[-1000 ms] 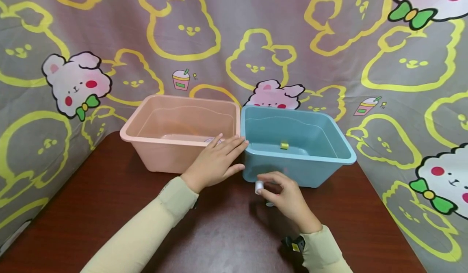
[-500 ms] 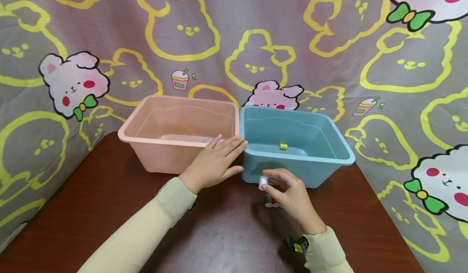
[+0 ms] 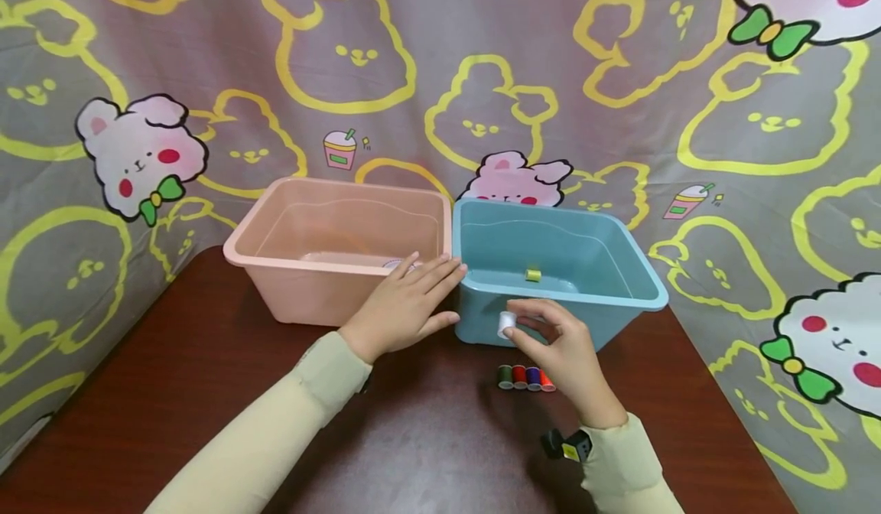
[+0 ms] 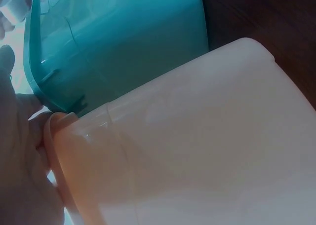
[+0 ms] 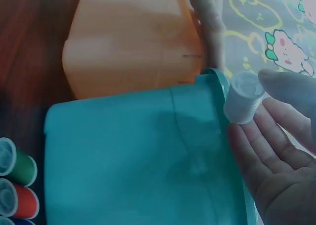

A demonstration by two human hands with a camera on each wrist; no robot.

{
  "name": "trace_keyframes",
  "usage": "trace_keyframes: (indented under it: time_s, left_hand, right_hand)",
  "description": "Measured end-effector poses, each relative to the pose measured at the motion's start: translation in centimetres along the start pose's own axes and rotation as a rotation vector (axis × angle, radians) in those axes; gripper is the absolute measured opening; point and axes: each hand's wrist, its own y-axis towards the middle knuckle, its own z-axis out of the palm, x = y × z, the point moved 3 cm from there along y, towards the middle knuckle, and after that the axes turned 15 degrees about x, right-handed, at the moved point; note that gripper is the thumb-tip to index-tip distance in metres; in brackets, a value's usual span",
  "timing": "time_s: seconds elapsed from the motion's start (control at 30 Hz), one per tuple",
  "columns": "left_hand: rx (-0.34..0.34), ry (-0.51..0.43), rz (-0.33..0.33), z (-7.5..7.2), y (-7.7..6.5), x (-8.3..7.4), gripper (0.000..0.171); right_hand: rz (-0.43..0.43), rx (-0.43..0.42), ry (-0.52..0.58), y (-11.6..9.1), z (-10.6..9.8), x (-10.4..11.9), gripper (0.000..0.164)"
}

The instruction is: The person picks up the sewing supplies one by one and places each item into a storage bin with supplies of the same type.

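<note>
Between thumb and fingertips, my right hand (image 3: pixel 560 346) pinches a white thread spool (image 3: pixel 506 324) in front of the blue bin (image 3: pixel 537 323). The right wrist view shows the same white spool (image 5: pixel 243 97) close by the bin's rim. Fingers straight, my left hand (image 3: pixel 406 307) rests over the front rim of the pink bin (image 3: pixel 303 292), its fingertips reaching the corner where the two bins meet. A yellow thread spool (image 3: pixel 533 274) lies on the blue bin's floor. On the table before that bin, green (image 3: pixel 505 377), red (image 3: pixel 519 377), blue (image 3: pixel 533 378) and orange (image 3: pixel 547 380) spools lie in a row.
Both bins stand side by side at the back of the dark wooden table (image 3: pixel 413 445). A round printed mark (image 3: pixel 395 265) shows inside the pink bin. Behind hangs a patterned curtain (image 3: pixel 385 55).
My right hand has lifted the white spool up and to the right, toward the blue bin's rim. The row of spools has come into sight below it. My left hand has stayed put.
</note>
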Motion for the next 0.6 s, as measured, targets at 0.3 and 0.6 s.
trace_keyframes:
  time_s: [0.3, 0.6]
  left_hand:
    - [-0.007, 0.001, -0.003, 0.0, 0.0, 0.1, 0.070]
    - [-0.015, -0.002, 0.002, 0.3, 0.1, 0.2, 0.069]
  right_hand:
    - [-0.004, -0.044, -0.005, 1.2, -0.9, 0.6, 0.035]
    - [-0.076, -0.087, 0.052, 2.6, -1.8, 1.2, 0.035]
